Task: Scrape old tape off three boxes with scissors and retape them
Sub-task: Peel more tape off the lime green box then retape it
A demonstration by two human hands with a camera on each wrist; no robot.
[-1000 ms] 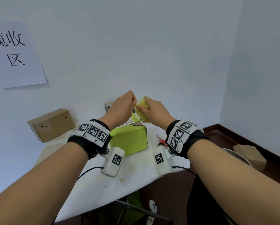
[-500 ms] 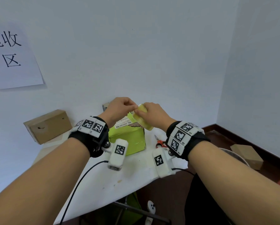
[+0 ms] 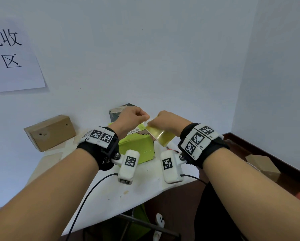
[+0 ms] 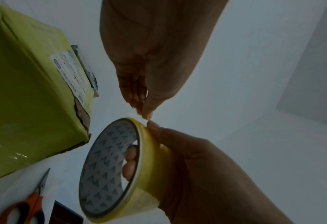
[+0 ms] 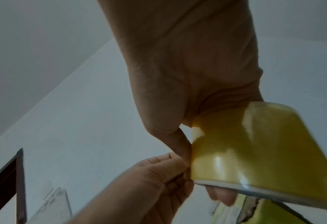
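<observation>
Holding the round roll of yellow sticky tape (image 4: 118, 169) above the green cardboard box (image 3: 137, 148), the right hand (image 3: 168, 121) curls round it while the left hand (image 3: 130, 120) pinches at its edge — no new tape is on yet, so taping seems just starting.

- Tape roll (image 4: 149, 169): glossy yellow outside; grey core printed with darker triangles.
- Box (image 3: 137, 148) under the hands: lime green, white printed label on top, a brown torn edge.
- Scissors (image 4: 30, 203): orange handles, grey blades.
- Box (image 3: 50, 132) at 10 o'clock: plain brown cardboard.
- Bench (image 3: 111, 193): white.
- Wrist bands (image 3: 100, 136): black, carrying white tiles with black square codes.
- Wall sign (image 3: 12, 54): white paper, black characters.
</observation>
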